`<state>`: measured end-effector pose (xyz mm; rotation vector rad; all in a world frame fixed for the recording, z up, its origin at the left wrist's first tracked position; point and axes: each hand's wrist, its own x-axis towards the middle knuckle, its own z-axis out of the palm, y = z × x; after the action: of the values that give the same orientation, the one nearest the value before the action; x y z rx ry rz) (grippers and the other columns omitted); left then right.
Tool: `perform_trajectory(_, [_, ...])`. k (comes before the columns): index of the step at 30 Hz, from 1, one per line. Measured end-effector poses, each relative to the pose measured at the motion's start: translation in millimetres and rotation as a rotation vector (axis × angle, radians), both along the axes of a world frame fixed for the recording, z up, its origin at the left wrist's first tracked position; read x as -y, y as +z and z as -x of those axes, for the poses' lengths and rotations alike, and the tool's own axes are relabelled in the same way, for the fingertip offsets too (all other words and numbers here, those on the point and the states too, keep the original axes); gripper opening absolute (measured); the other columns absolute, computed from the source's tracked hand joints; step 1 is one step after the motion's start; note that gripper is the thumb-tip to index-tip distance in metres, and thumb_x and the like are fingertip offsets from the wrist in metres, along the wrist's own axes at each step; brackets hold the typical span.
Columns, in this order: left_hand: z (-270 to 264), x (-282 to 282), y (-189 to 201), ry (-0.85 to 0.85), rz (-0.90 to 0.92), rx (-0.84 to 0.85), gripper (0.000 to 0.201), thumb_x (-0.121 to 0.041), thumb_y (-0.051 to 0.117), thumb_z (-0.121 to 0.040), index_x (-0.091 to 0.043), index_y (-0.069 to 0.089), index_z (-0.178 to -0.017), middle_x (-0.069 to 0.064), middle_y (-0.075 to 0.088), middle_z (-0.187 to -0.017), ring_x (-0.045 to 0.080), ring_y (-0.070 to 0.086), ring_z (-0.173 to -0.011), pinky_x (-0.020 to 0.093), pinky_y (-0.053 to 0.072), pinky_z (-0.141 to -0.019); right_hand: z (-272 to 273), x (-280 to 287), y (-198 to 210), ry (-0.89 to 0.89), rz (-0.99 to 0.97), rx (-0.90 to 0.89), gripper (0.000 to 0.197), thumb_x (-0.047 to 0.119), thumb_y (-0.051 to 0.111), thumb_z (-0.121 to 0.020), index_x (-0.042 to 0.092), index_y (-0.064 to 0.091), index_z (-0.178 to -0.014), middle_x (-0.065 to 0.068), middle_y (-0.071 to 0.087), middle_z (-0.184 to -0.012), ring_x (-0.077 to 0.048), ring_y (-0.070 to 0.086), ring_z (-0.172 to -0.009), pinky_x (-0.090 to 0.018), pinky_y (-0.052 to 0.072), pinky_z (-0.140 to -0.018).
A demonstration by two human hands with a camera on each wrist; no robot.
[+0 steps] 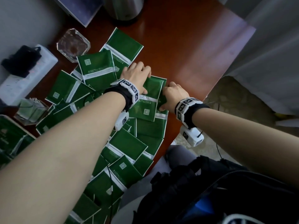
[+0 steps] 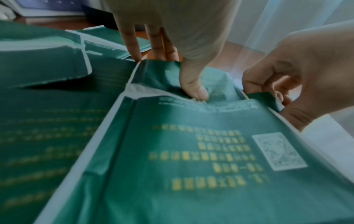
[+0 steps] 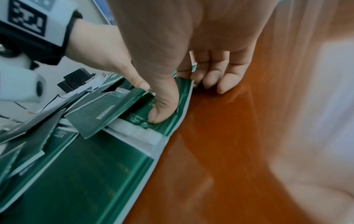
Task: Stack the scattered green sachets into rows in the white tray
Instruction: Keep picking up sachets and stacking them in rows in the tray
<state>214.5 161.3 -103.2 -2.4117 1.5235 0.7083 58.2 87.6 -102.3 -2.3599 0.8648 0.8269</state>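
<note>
Both hands on one green sachet [image 1: 151, 94] atop the scattered pile near the right edge of the wooden table [image 1: 186, 50]. Left hand [image 1: 136, 77] curled over its far end, thumb pressing the top face; right hand [image 1: 174, 96] pinching its right edge, thumb above, fingers [image 3: 226, 81] beneath

1. Both forearms are bare, with no sleeves.
2. The left hand [image 1: 135, 74] has a black wrist strap [image 1: 120, 94] behind it, topped by a band of white blocks [image 1: 129, 88] printed with black-and-white square markers.
3. A white camera box [image 1: 121, 121] with a marker hangs under the left wrist.
4. The right hand [image 1: 174, 94] wears the same black strap [image 1: 196, 113] and white marker blocks [image 1: 186, 105].
5. Its white camera box [image 1: 191, 137] has a thin black cable [image 1: 199, 134] at its side.
</note>
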Motion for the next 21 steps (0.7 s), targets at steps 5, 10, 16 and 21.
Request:
perform_trajectory(5, [1.6,-1.5,7.8,0.126,0.022,-0.03,0.054,-0.034,0.086,-0.069,-0.024,0.045,-0.103,0.002,0.052,-0.114,0.025,0.047,-0.113,0.043,0.036,-0.094,-2.0,13.7,2.4,0.039,0.0,0.012,0.047,0.037,0.08,-0.078,0.012,0.065,-0.115,-0.006,0.052,-0.109,-0.029,0.054,-0.105,-0.04,0.053,-0.083])
perform_trajectory(10, [-6.8,10.9,20.2,0.226,-0.023,-0.039,0.054,-0.036,0.085,-0.073,-0.023,0.045,-0.108,-0.001,0.062,-0.111,0.027,0.057,-0.107,0.045,0.038,-0.094,-3.9,65.5,8.4,0.047,0.001,0.022,0.036,0.025,0.073,-0.085,0.014,0.063,-0.118,-0.009,0.065,-0.11,-0.026,0.059,-0.091,-0.031,0.049,-0.069])
perform_trajectory(16, [-5.7,39.0,29.5,0.341,-0.17,-0.049,0.063,-0.04,0.079,-0.08,-0.021,0.051,-0.133,0.007,0.061,-0.129,0.034,0.059,-0.114,0.045,0.048,-0.091,-16.9,153.4,9.5,0.077,-0.001,-0.005,0.045,0.026,0.078,-0.082,0.011,0.063,-0.122,-0.014,0.066,-0.113,-0.027,0.058,-0.09,-0.028,0.044,-0.07])
perform_trajectory(21, [8.5,81.1,27.7,0.416,-0.249,-0.063,0.062,-0.037,0.077,-0.083,-0.02,0.05,-0.137,0.008,0.059,-0.134,0.033,0.059,-0.116,0.043,0.051,-0.093,-29.2,230.6,16.8,0.131,0.009,-0.004,0.042,0.024,0.075,-0.085,0.009,0.063,-0.122,-0.016,0.064,-0.112,-0.028,0.056,-0.085,-0.029,0.045,-0.07])
